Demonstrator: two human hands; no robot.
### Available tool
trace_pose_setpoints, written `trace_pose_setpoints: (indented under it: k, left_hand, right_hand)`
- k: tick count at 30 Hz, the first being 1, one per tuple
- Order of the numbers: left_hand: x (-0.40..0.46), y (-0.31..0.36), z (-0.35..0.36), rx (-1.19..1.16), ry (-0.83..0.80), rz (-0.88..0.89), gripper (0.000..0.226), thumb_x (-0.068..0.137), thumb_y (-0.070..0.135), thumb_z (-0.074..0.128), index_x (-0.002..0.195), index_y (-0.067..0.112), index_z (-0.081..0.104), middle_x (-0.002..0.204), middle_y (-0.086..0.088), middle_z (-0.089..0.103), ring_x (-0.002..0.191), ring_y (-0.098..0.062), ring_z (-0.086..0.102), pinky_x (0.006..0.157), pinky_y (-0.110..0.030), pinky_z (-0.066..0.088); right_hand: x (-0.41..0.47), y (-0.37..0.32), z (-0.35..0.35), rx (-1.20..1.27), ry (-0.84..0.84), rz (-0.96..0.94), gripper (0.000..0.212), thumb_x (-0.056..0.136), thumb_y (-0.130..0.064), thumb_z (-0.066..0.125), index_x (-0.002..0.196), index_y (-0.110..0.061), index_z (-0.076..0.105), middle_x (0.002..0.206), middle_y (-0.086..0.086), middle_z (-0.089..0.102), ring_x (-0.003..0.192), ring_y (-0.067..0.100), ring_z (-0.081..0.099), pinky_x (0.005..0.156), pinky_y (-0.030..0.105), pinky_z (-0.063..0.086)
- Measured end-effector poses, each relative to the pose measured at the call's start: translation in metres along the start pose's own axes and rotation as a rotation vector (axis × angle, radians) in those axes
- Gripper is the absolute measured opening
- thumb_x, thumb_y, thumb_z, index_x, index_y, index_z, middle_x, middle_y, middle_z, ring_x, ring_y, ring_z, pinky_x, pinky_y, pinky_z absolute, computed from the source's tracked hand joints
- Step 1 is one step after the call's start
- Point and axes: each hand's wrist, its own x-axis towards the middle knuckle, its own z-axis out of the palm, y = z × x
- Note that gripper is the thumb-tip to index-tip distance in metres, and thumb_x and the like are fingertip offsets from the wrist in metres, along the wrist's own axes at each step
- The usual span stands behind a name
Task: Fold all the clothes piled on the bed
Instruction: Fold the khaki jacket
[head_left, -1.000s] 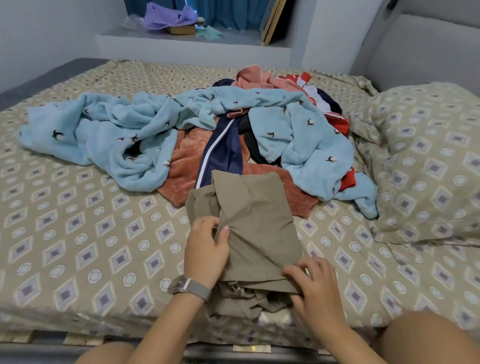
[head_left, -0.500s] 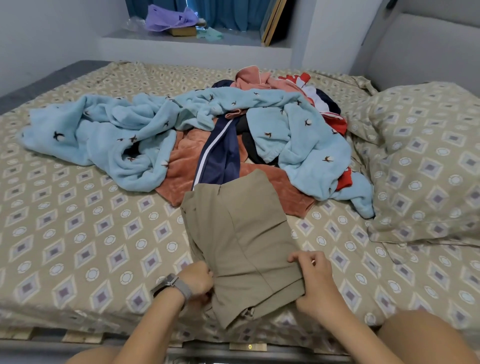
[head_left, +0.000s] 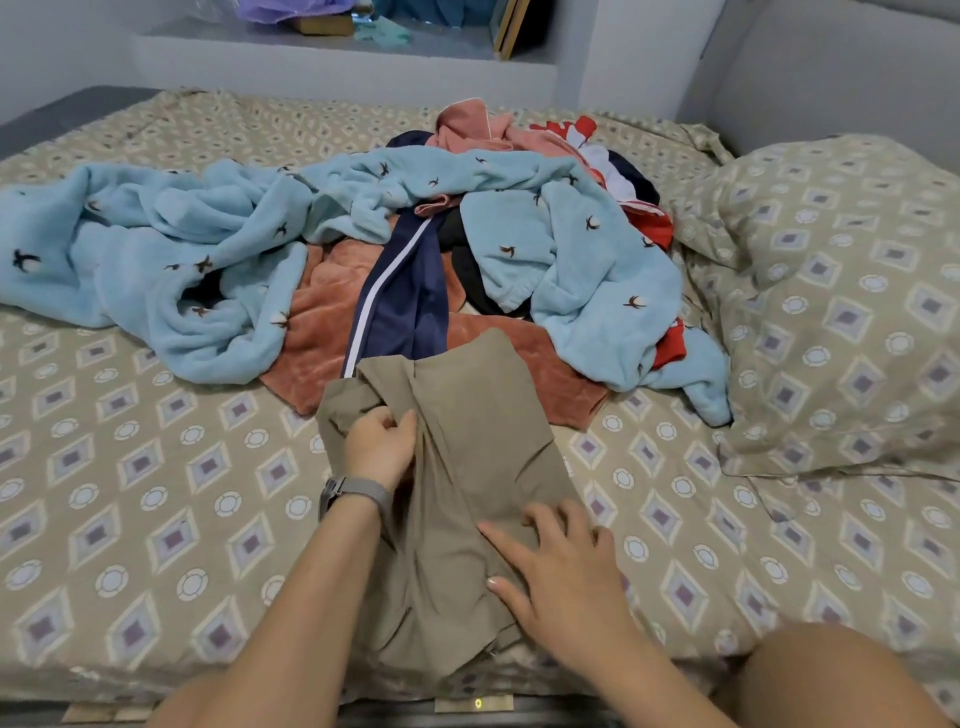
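A khaki-brown woven garment (head_left: 467, 467), partly folded, lies at the near edge of a bed (head_left: 130, 493) covered in a beige sheet printed with diamonds and circles. The left hand (head_left: 379, 447), with a grey watch (head_left: 358, 493) on its wrist, has its fingers curled around a bunched fold on the garment's left side and grips it. The right hand (head_left: 556, 566) lies flat on the lower right part of the cloth, fingers spread and straight, pressing it down.

Behind the garment, touching its far edge, sits the unfolded heap: a fluffy light-blue blanket with small dark motifs (head_left: 208, 260), a rust-orange plush cloth (head_left: 317, 332), a navy piece with a white stripe (head_left: 410, 306), and pink (head_left: 467, 124) and red-and-white items (head_left: 582, 135) at the back. A pillow in the same beige print (head_left: 841, 291) rests to the right.

To do this fold well, the flat hand should probably hold the lower cloth steady while the gripping hand draws the bunched side over in one even motion, keeping the edges lined up. Smoothing outward from the middle would then clear the creases visible near the left hand. Most of the pile appears untouched, so the task seems to be at an early stage.
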Motion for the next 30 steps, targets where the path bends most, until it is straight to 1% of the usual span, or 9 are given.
trace_pose_setpoints:
  k: [4, 6, 11, 15, 17, 19, 22, 25, 30]
  left_hand:
    - [0.034, -0.005, -0.029, -0.174, 0.261, -0.048, 0.022, 0.080, 0.035, 0.052, 0.078, 0.017, 0.064, 0.086, -0.022, 0.065, 0.078, -0.042, 0.057, 0.083, -0.052, 0.051]
    - [0.039, -0.010, -0.042, -0.077, 0.329, -0.048, 0.027, 0.088, 0.028, 0.053, 0.096, 0.010, 0.070, 0.102, -0.025, 0.067, 0.095, -0.042, 0.061, 0.089, -0.050, 0.049]
    - [0.005, -0.011, -0.028, 0.287, 0.046, -0.022, 0.041, 0.097, 0.035, 0.050, 0.067, 0.007, 0.049, 0.083, -0.024, 0.057, 0.092, -0.040, 0.060, 0.075, -0.037, 0.042]
    - [-0.060, -0.004, -0.025, 0.494, -0.204, -0.090, 0.069, 0.082, 0.075, 0.045, 0.082, 0.008, 0.064, 0.088, -0.009, 0.061, 0.087, -0.029, 0.060, 0.076, -0.030, 0.044]
    - [-0.089, -0.012, -0.025, 0.617, -0.369, -0.100, 0.077, 0.073, 0.081, 0.051, 0.081, 0.007, 0.069, 0.079, -0.007, 0.064, 0.076, -0.025, 0.063, 0.070, -0.028, 0.048]
    - [-0.108, -0.023, -0.025, 0.714, -0.442, -0.091, 0.058, 0.072, 0.074, 0.060, 0.066, 0.017, 0.063, 0.064, -0.002, 0.059, 0.066, -0.023, 0.063, 0.065, -0.027, 0.048]
    - [-0.123, -0.038, -0.033, 0.808, -0.372, -0.077, 0.064, 0.070, 0.076, 0.058, 0.052, 0.016, 0.045, 0.053, 0.003, 0.051, 0.058, -0.020, 0.055, 0.059, -0.026, 0.042]
    - [-0.129, -0.046, -0.043, 0.874, -0.303, -0.062, 0.067, 0.068, 0.083, 0.050, 0.073, 0.017, 0.056, 0.072, 0.004, 0.060, 0.068, -0.016, 0.060, 0.060, -0.025, 0.046]
    - [-0.140, -0.035, -0.044, 0.649, -0.298, 0.137, 0.034, 0.091, 0.040, 0.060, 0.068, 0.019, 0.045, 0.066, 0.004, 0.050, 0.062, -0.009, 0.048, 0.054, -0.017, 0.035]
  right_hand:
    - [0.014, 0.003, 0.003, -0.034, 0.076, 0.085, 0.064, 0.080, -0.073, 0.038, 0.132, -0.040, 0.055, 0.094, -0.001, 0.055, 0.081, 0.025, 0.051, 0.052, 0.038, 0.044]
    - [0.020, 0.002, 0.003, -0.041, 0.075, 0.099, 0.070, 0.078, -0.078, 0.037, 0.132, -0.037, 0.056, 0.089, -0.002, 0.053, 0.077, 0.022, 0.051, 0.052, 0.036, 0.045]
    - [0.021, 0.000, 0.011, -0.052, 0.006, 0.114, 0.073, 0.079, -0.077, 0.034, 0.132, -0.034, 0.059, 0.087, 0.004, 0.052, 0.074, 0.027, 0.049, 0.053, 0.039, 0.042]
    - [0.026, 0.010, -0.013, 0.169, -0.297, 0.108, 0.076, 0.076, -0.084, 0.026, 0.144, -0.051, 0.030, 0.112, -0.003, 0.042, 0.108, 0.022, 0.038, 0.089, 0.044, 0.038]
    - [0.031, 0.023, -0.031, 0.738, -0.329, 0.300, 0.041, 0.089, -0.065, 0.045, 0.125, -0.048, 0.054, 0.110, -0.010, 0.049, 0.111, 0.012, 0.042, 0.097, 0.027, 0.037]
    - [0.030, 0.045, -0.036, 1.191, -0.109, 0.557, 0.013, 0.095, -0.032, 0.058, 0.105, -0.037, 0.064, 0.108, -0.003, 0.058, 0.096, 0.008, 0.054, 0.080, 0.013, 0.042]
    - [0.011, 0.067, -0.032, 1.283, -0.240, 0.621, 0.026, 0.091, -0.008, 0.062, 0.105, -0.030, 0.063, 0.111, 0.003, 0.058, 0.091, 0.009, 0.057, 0.075, 0.020, 0.044]
    - [-0.008, 0.070, -0.029, 1.383, -0.370, 0.521, 0.045, 0.080, 0.003, 0.062, 0.114, -0.027, 0.064, 0.117, 0.005, 0.063, 0.099, 0.014, 0.064, 0.077, 0.025, 0.051]
    - [-0.019, 0.060, -0.030, 1.159, -0.286, 0.387, 0.056, 0.079, -0.003, 0.074, 0.124, -0.030, 0.054, 0.118, -0.006, 0.057, 0.104, 0.012, 0.059, 0.083, 0.014, 0.049]
